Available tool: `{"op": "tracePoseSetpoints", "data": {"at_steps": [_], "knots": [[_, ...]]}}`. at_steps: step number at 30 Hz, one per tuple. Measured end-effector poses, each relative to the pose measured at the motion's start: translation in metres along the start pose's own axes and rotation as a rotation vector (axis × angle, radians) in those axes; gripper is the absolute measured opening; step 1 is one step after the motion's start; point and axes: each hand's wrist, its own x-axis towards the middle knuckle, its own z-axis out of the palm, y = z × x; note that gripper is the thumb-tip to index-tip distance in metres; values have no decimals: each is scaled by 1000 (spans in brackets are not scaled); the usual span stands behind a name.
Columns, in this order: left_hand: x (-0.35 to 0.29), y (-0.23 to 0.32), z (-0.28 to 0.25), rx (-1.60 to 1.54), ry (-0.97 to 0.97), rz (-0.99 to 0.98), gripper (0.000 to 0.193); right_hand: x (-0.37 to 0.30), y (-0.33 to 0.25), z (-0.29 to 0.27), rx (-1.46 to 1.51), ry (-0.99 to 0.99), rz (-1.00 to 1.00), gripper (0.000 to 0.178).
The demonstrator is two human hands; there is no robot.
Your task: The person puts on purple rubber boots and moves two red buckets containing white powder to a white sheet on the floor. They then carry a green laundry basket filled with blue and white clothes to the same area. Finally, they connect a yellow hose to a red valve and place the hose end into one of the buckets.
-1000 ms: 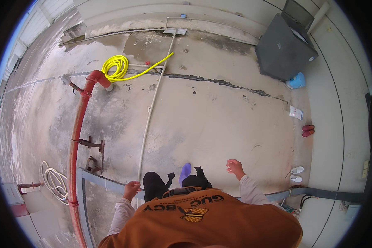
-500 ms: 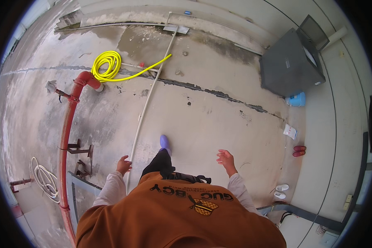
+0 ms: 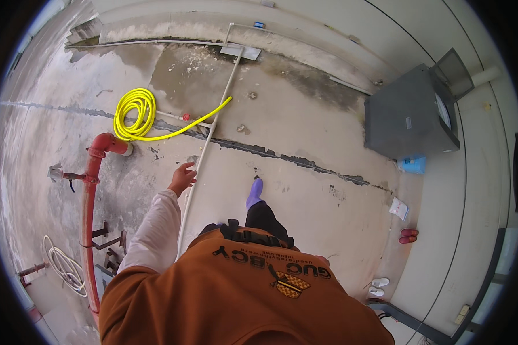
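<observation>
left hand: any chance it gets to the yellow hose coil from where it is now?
Probably not without walking closer. The left hand is open in the air over the thin white pipe, and the yellow hose coil lies farther off on the concrete, across the crack. Nothing blocks the way; bare floor lies between.

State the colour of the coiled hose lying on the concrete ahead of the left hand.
Bright yellow: the coiled hose shows clearly in the head view.

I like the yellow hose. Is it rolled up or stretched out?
Mostly rolled up: the yellow hose lies in round loops on the concrete floor, with one end trailing out straight.
</observation>
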Motion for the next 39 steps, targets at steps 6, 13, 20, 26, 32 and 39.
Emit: {"op": "tracePoseSetpoints", "data": {"at_steps": [6, 13, 20, 26, 32, 39], "knots": [[39, -27, 11, -91, 145, -268, 48, 127, -230, -68, 222, 22, -77, 22], [47, -33, -15, -234, 300, -545, 47, 148, -580, -68, 268, -110, -642, 25], [150, 55, -67, -274, 329, -534, 47, 180, -665, -16, -27, -253, -538, 27], [254, 193, -113, -336, 384, -243, 48, 230, -677, -41, -238, -209, -164, 30], [324, 223, -116, -435, 479, -308, 47, 301, -810, -60, -169, -218, -225, 31], [347, 226, -95, -629, 586, -545, 47, 391, -1074, 5, -350, -224, -479, 25]]}}
